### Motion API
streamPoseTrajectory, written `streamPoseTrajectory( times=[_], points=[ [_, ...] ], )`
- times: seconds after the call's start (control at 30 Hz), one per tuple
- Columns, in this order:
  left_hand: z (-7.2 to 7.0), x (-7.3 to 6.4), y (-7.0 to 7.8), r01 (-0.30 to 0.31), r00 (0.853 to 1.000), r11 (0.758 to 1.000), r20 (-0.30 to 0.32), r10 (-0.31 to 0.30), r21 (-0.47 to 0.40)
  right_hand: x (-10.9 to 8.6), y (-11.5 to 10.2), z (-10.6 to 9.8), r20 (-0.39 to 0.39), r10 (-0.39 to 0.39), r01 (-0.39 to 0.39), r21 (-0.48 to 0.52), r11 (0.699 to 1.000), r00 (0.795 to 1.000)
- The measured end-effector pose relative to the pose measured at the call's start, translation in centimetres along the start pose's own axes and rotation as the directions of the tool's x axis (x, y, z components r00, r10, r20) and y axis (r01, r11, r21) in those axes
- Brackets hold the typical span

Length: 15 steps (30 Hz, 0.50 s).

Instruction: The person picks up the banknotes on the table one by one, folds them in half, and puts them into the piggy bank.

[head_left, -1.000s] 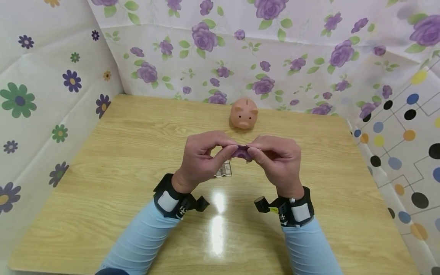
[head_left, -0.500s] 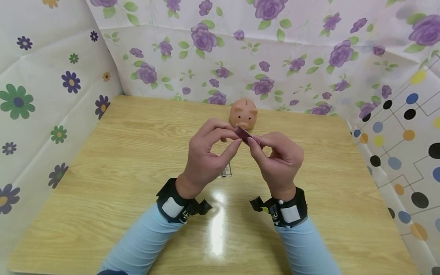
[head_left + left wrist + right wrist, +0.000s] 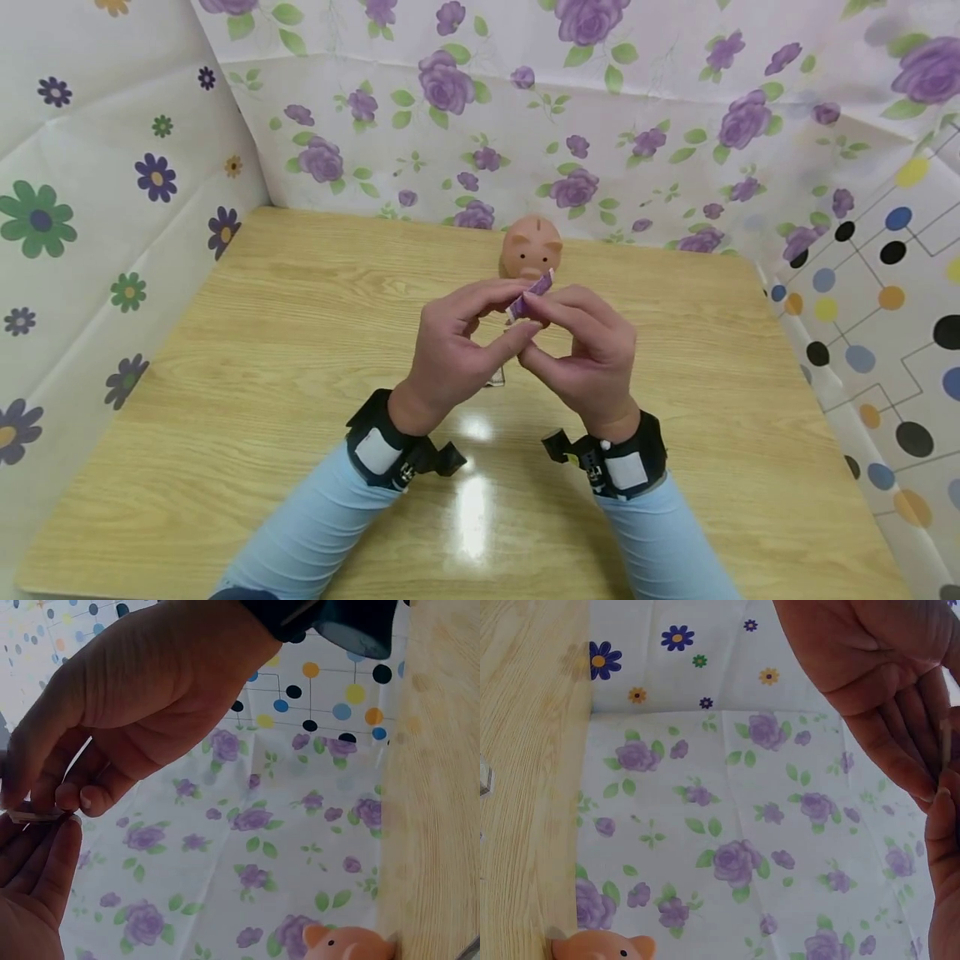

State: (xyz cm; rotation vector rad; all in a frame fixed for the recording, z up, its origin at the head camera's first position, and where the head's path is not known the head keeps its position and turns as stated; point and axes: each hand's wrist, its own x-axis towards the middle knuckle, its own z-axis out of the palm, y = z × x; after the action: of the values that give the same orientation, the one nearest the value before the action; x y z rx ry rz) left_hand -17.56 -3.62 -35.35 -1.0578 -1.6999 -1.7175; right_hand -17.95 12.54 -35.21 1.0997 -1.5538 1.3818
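Between both hands is a small purple folded strip, apparently a banknote (image 3: 534, 292), held slanted above the table in front of the piggy bank. My left hand (image 3: 453, 346) holds its lower left end, thumb and fingers bent towards it. My right hand (image 3: 588, 350) grips it from the other side, its index finger lying across the strip. In the left wrist view, a thin edge of the banknote (image 3: 34, 817) shows between the fingertips of both hands. Its far side is hidden by fingers. The pink piggy bank (image 3: 531, 246) stands behind the hands, facing me, with a slot on top.
A small printed paper piece (image 3: 497, 378) lies on the wooden table (image 3: 315, 317) beneath the hands, mostly hidden by them. Patterned sheets, including a purple-flowered one (image 3: 446, 81), rise at the back and both sides.
The banknote was level between both hands, then tilted in the right hand with the left fingers at its end. Now it slants the other way, and the hands have drawn closer together.
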Motion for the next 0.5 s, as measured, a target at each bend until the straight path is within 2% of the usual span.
streamPoseTrajectory(
  times=[0.07, 0.13, 0.23, 0.3, 0.4, 0.5],
  points=[
    [-0.09, 0.09, 0.05, 0.044, 0.998, 0.998, -0.038, -0.046, -0.046, 0.05, 0.0, -0.13, 0.0, 0.02, -0.02, 0.027, 0.999, 1.0],
    [-0.24, 0.17, 0.11, 0.085, 0.994, 0.993, -0.065, -0.09, -0.076, 0.04, -0.01, -0.27, -0.043, 0.06, -0.057, 0.062, 0.996, 0.997],
    [-0.48, 0.24, 0.11, 0.127, 0.987, 0.983, -0.078, -0.137, -0.13, -0.01, 0.03, -0.48, -0.137, 0.151, -0.133, 0.133, 0.982, 0.979],
    [-0.6, 0.26, 0.05, 0.133, 0.987, 0.977, -0.065, -0.145, -0.166, -0.05, 0.05, -0.61, -0.16, 0.212, -0.188, 0.157, 0.97, 0.964],
    [-0.69, 0.26, -0.12, 0.13, 0.989, 0.969, -0.044, -0.142, -0.21, -0.1, 0.1, -0.75, -0.12, 0.28, -0.256, 0.184, 0.949, 0.952],
    [-0.73, 0.29, -0.2, 0.126, 0.991, 0.965, -0.023, -0.135, -0.231, -0.15, 0.09, -0.88, -0.067, 0.305, -0.287, 0.199, 0.937, 0.95]
  ],
)
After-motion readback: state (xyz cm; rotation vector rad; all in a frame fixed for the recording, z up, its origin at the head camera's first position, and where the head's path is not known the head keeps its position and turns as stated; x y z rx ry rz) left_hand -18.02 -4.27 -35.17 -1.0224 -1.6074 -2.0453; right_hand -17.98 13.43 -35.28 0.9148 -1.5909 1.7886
